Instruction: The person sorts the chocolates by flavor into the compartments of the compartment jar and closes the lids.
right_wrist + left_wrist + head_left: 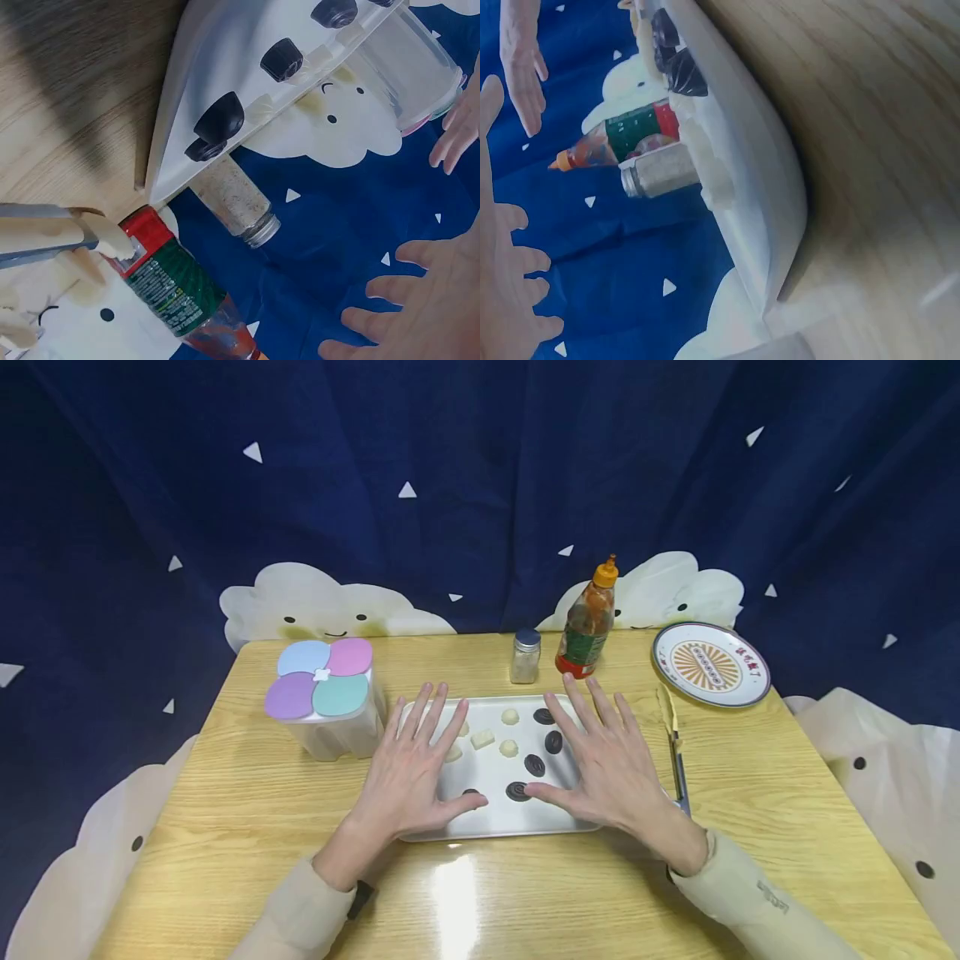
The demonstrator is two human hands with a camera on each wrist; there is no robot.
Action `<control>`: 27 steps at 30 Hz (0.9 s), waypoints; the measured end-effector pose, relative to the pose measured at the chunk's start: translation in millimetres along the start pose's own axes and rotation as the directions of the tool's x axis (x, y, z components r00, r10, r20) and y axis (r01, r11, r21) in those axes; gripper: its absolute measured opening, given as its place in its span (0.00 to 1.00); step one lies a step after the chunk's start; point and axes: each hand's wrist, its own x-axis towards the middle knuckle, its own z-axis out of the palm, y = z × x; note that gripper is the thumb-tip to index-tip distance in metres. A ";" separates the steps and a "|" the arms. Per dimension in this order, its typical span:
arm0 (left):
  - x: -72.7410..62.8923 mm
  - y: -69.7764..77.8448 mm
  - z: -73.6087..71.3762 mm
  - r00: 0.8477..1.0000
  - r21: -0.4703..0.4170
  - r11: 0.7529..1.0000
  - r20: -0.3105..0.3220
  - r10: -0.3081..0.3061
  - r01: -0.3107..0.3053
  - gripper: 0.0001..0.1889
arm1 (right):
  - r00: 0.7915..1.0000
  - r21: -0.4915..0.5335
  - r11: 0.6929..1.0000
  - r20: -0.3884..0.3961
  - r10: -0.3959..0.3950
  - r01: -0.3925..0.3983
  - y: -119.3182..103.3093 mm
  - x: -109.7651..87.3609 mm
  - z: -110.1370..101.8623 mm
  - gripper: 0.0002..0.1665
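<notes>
We see a person's two bare hands, palms down, hovering over a white tray [487,818] on a wooden table [225,827]. The left hand [408,777] and right hand [611,768] both have straight fingers spread apart, and neither grips anything. Between them, on the tray, we see small pale pieces [482,739], nearer the left fingers, and dark oval pieces [535,766], mostly nearer the right thumb; one shows partly hidden under the left thumb. Left of the left hand stands a box with a four-coloured lid [330,693]. Beyond the right fingertips are a sauce bottle [583,639] and a small jar [525,662]. Right of the right hand lie tongs [679,768], with a plate [708,665] farther out.
</notes>
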 end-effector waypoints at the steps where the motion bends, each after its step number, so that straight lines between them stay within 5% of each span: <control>1: -1.6 -1.6 -1.8 1.000 -0.009 1.000 -0.011 0.001 -0.002 0.62 | 1.000 0.005 1.000 -0.004 -0.007 0.007 -0.8 1.6 -0.2 0.71; 10: -33.6 -39.9 -24.1 0.986 -0.064 0.998 -0.163 -0.039 0.029 0.60 | 0.990 0.125 0.982 -0.033 -0.141 0.144 -20.8 32.2 5.1 0.65; 18: -59.9 -83.8 -38.7 0.946 -0.072 0.995 -0.312 -0.087 0.068 0.56 | 0.943 0.251 0.909 -0.070 -0.325 0.332 -46.5 71.7 18.9 0.52; 27: -70.8 -124.3 -45.3 0.912 -0.092 0.989 -0.386 -0.139 0.112 0.50 | 0.909 0.357 0.841 -0.067 -0.411 0.407 -81.7 123.6 29.1 0.42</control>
